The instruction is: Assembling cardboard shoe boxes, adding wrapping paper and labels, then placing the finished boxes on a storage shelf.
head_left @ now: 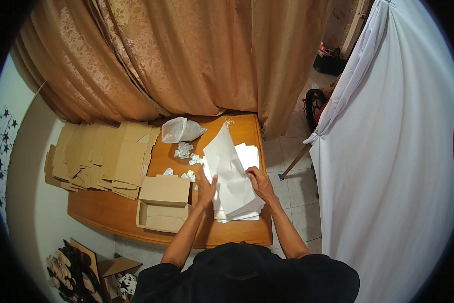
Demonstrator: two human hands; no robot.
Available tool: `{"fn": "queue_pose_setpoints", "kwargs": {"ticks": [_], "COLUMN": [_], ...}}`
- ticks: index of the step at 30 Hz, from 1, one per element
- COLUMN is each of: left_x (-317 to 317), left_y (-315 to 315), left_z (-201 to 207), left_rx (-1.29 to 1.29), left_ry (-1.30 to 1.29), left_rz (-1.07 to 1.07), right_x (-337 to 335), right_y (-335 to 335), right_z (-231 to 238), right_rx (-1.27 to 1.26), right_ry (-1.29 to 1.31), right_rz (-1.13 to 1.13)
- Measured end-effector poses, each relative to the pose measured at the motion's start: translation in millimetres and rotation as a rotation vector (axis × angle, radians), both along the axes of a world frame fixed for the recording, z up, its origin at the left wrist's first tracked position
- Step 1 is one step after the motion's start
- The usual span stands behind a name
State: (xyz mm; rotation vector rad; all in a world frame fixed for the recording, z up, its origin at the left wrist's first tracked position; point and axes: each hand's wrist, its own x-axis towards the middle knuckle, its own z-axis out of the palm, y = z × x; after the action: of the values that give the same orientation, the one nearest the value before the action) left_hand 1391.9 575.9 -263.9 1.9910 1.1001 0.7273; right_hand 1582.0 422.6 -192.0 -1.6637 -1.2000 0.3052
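A large white sheet of paper (223,169), creased and lifted at its far end, lies over a stack of white paper (250,155) at the table's right side. My right hand (261,185) pinches the sheet's right edge with bent fingers. At the left edge, my left hand (205,188) stands open against the sheet, thumb apart from the stretched fingers. Left of that hand is an open cardboard box (162,218) with its lid raised. Several small white packets (184,150) are scattered beyond the box, near a clear plastic bag (174,130) that appears to hold more.
Flattened cardboard boxes (128,160) are heaped on the left of the wooden table (100,207). Brown curtains (186,60) hang behind it. A white cloth (388,151) hangs to the right, past a tiled floor strip (303,204). Shoes (67,267) stand at the lower left.
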Motion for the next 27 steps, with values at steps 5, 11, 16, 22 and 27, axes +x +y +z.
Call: {"fn": "queue_pose_setpoints", "kwargs": {"ticks": [5, 11, 16, 22, 27], "left_x": [-25, -85, -159, -234, -295], "left_y": [58, 73, 60, 43, 29], "left_z": [70, 94, 84, 73, 57], "left_rx": [0.144, -0.313, -0.565, -0.679, -0.757], "left_ry": [-0.174, -0.162, -0.214, -0.333, -0.443], "left_rz": [-0.031, -0.062, -0.121, 0.131, 0.234], "right_x": [-8, -7, -20, -48, -107], "right_y": [-9, -22, -6, 19, 10], "right_z": [58, 72, 44, -7, -28], "right_rx": [-0.054, -0.064, -0.119, -0.434, -0.473], "right_ry": [0.065, 0.320, 0.530, 0.829, 1.045], "right_rz": [0.306, 0.502, 0.484, 0.193, 0.138]}}
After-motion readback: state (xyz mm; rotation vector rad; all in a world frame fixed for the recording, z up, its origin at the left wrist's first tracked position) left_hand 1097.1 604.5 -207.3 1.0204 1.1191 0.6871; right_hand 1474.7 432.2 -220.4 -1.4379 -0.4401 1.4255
